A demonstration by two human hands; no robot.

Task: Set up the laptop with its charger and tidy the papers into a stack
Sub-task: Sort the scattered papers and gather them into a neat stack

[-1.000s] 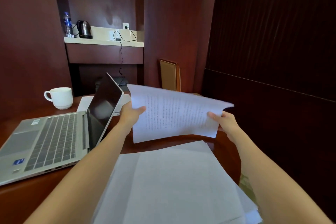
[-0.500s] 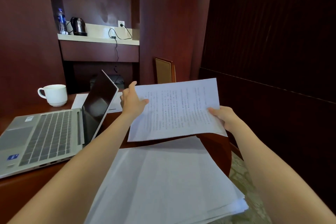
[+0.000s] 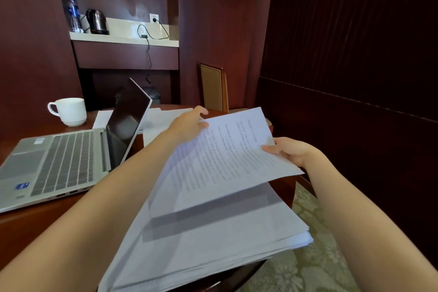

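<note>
A printed sheet [image 3: 222, 161] hangs tilted just above a thick stack of white papers [image 3: 213, 242] at the table's near right edge. My left hand [image 3: 187, 125] pinches the sheet's far left corner, and my right hand [image 3: 291, 152] pinches its right edge. A silver laptop [image 3: 61, 163] stands open on the left, its screen dark. More loose papers [image 3: 156, 121] lie behind the laptop. A black charger cable [image 3: 148, 38] runs from a wall socket over the shelf and down behind the laptop; its far end is hidden.
A white mug [image 3: 70, 111] stands on the dark wooden table [image 3: 30, 225] behind the laptop. The back shelf carries a kettle [image 3: 96, 21] and a water bottle [image 3: 73, 15]. A chair back [image 3: 212, 87] rises past the table. Patterned carpet [image 3: 312, 265] lies at right.
Both hands have brought the printed sheet nearer and lower, tilting it flatter until it hovers over the stack. The view has shifted slightly left.
</note>
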